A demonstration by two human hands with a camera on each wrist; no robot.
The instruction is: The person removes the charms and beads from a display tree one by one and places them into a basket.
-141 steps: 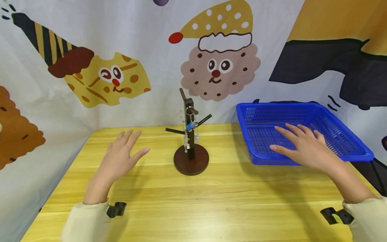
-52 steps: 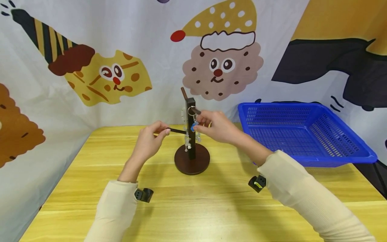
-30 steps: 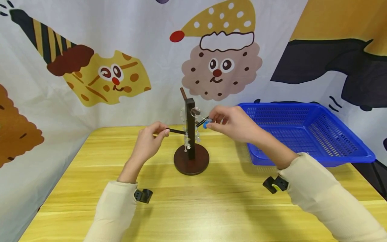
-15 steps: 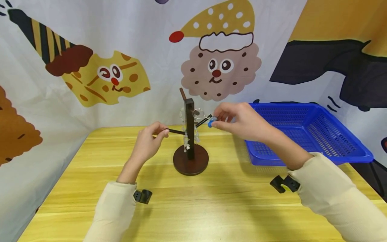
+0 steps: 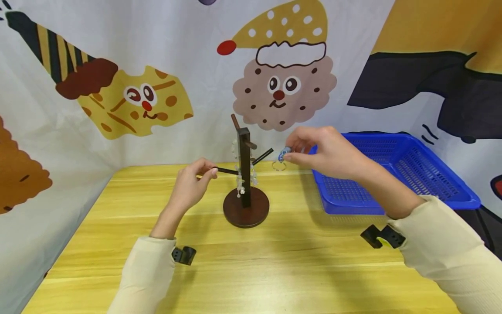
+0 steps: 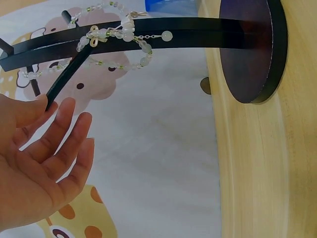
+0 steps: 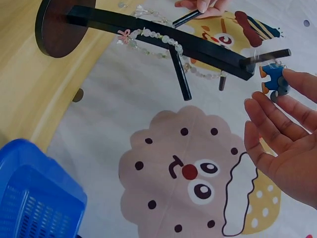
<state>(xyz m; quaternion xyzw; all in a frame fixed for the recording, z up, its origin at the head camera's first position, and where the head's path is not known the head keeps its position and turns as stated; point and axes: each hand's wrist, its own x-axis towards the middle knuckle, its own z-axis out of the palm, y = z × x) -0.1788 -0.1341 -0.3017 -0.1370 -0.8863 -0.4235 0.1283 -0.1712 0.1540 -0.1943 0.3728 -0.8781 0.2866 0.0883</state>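
Observation:
A dark wooden stand with short pegs and a round base is upright on the table. My left hand pinches the tip of its left peg between thumb and index finger. Off to the right of the stand, my right hand pinches a keychain with a small blue figure. Its metal ring dangles below the fingers in the head view. In the right wrist view the figure has orange feet and grey parts. Beaded bracelets hang on the stand's lower pegs.
A blue plastic basket sits at the back right of the wooden table, partly behind my right hand and forearm. A curtain with cartoon food prints hangs right behind the table.
My right hand first took hold of the keychain on the stand's upper front peg, then drew it off and rightward. My left hand came in from the left to the left peg and stayed there.

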